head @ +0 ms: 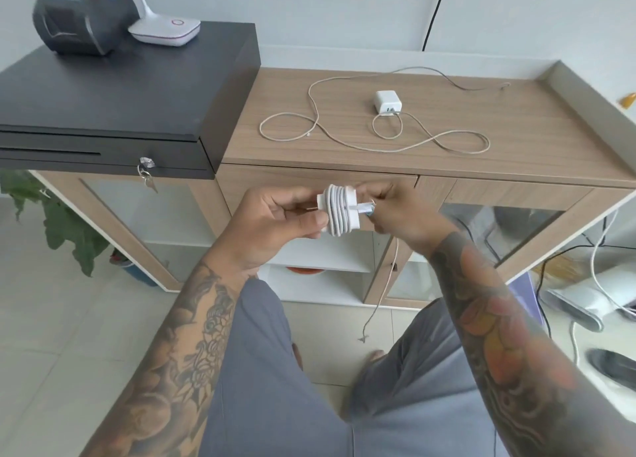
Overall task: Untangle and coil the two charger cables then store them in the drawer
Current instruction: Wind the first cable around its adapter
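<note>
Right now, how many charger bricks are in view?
2. One brick is held between the left hand and right hand, cable wound round it. The other brick lies on the cabinet top, its cable loose. More may be hidden.

Left hand [275,219] and right hand [395,212] both grip a white charger block with cable wound around it [339,212]; second white charger with loose beige cable [389,103] sprawls on the wood-grain surface [533,129].
</note>
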